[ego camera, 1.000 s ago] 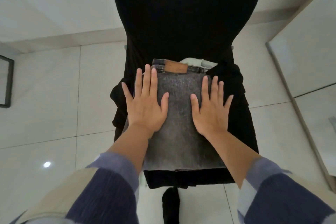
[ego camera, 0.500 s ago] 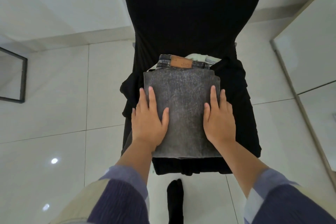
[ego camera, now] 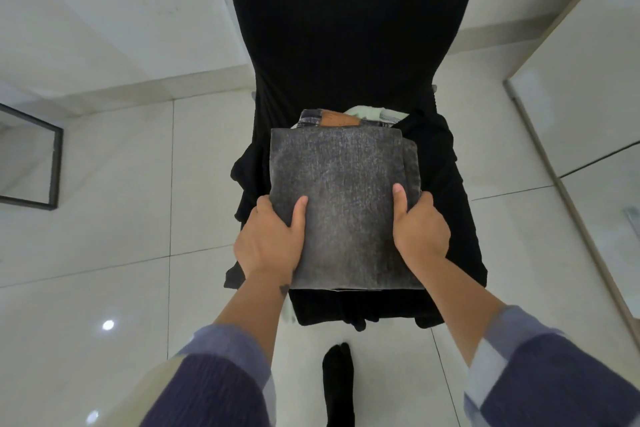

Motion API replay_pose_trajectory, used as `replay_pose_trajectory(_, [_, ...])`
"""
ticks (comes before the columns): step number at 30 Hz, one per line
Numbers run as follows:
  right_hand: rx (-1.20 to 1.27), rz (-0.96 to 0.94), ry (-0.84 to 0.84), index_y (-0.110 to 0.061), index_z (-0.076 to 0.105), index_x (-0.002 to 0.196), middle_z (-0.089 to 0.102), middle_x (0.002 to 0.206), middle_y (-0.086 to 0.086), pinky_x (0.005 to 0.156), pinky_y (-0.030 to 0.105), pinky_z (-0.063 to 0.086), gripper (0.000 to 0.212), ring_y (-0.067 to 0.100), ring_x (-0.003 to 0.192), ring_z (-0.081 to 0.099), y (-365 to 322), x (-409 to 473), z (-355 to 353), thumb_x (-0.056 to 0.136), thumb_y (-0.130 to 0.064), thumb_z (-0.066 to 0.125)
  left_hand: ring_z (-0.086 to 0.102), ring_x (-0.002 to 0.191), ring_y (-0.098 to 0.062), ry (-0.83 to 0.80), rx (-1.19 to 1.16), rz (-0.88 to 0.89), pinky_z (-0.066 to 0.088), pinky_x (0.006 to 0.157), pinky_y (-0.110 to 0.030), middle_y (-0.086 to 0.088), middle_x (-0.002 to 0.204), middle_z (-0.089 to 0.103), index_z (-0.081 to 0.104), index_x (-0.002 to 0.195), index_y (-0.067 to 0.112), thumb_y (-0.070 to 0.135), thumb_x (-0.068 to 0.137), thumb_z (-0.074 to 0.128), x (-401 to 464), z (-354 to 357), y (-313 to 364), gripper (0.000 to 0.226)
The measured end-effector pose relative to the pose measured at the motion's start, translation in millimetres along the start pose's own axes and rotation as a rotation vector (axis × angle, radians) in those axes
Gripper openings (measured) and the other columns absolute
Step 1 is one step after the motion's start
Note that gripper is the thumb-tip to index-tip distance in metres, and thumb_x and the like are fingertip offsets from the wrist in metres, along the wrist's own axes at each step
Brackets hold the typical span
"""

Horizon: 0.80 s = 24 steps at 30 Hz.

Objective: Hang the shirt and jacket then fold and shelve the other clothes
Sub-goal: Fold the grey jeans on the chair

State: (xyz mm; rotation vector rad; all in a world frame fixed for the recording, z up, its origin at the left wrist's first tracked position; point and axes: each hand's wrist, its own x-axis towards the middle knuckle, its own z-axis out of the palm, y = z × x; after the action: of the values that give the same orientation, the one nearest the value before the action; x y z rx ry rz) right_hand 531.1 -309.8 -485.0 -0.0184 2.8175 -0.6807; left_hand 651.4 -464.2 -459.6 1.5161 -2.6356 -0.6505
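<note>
Jeans (ego camera: 341, 204), folded into a grey rectangle, lie on the seat of the chair (ego camera: 349, 28), which is draped in black cloth. The long axis runs from the seat's front edge toward the chair back, with the waistband and its brown patch (ego camera: 338, 119) at the back end. A pale green garment (ego camera: 363, 112) peeks out just behind the waistband. The left hand (ego camera: 268, 239) grips the left edge, thumb on top and fingers tucked under; the right hand (ego camera: 420, 230) grips the right edge the same way. Folding looks finished, and the step in hand seems to be picking the bundle up for shelving. The next move calls for a level lift with both sides held firmly, so the layers do not slide apart.
</note>
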Motion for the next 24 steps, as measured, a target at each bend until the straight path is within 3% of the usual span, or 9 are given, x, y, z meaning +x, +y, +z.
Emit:
replay_pose_trajectory(3, [0.094, -0.003, 0.058, -0.005, 0.05, 0.11, 0.065, 0.095, 0.014, 0.067, 0.041, 0.053, 0.057, 0.032, 0.083, 0.064, -8, -11, -21, 0.095, -0.057, 0.031, 0.061, 0.089, -0.023, 0.019, 0.011, 0.041, 0.038, 0.065, -0.031, 0.0, 0.103, 0.063, 0.051, 0.115, 0.018, 0.07, 0.086, 0.036, -1, -21, 13, 0.061])
replay_pose_trajectory(8, [0.214, 0.084, 0.107, -0.006, 0.049, 0.11, 0.063, 0.097, 0.013, 0.062, 0.033, 0.039, 0.054, 0.031, 0.082, 0.059, -10, -9, -87, 0.096, -0.056, 0.032, 0.061, 0.093, -0.023, 0.021, -0.026, 0.177, 0.036, 0.065, -0.03, 0.0, 0.107, 0.062, 0.051, 0.118, 0.019, 0.069, 0.086, 0.037, -9, -58, 71, 0.061])
replay_pose_trajectory(12, [0.275, 0.162, 0.191, -0.007, 0.048, 0.109, 0.062, 0.099, 0.013, 0.063, 0.033, 0.038, 0.056, 0.028, 0.079, 0.054, 17, -6, -153, 0.095, -0.058, 0.032, 0.061, 0.088, -0.02, 0.018, -0.04, 0.327, 0.039, 0.064, -0.03, 0.001, 0.102, 0.063, 0.052, 0.117, 0.02, 0.072, 0.085, 0.035, -31, -72, 134, 0.063])
replay_pose_trajectory(16, [0.348, 0.257, 0.296, -0.008, 0.048, 0.11, 0.062, 0.102, 0.012, 0.064, 0.033, 0.039, 0.054, 0.029, 0.083, 0.056, 64, -14, -222, 0.094, -0.058, 0.036, 0.062, 0.083, -0.022, -0.026, -0.036, 0.466, 0.048, 0.064, -0.034, 0.001, 0.099, 0.063, 0.052, 0.112, 0.02, 0.074, 0.084, 0.034, -69, -72, 202, 0.064])
replay_pose_trajectory(24, [0.395, 0.48, 0.522, -0.007, 0.048, 0.109, 0.063, 0.108, 0.016, 0.067, 0.035, 0.036, 0.053, 0.036, 0.098, 0.059, 212, -68, -358, 0.093, -0.057, 0.04, 0.061, 0.083, -0.025, -0.149, -0.06, 0.782, 0.042, 0.063, -0.032, 0.0, 0.095, 0.063, 0.053, 0.104, 0.02, 0.073, 0.084, 0.035, -218, -46, 331, 0.06])
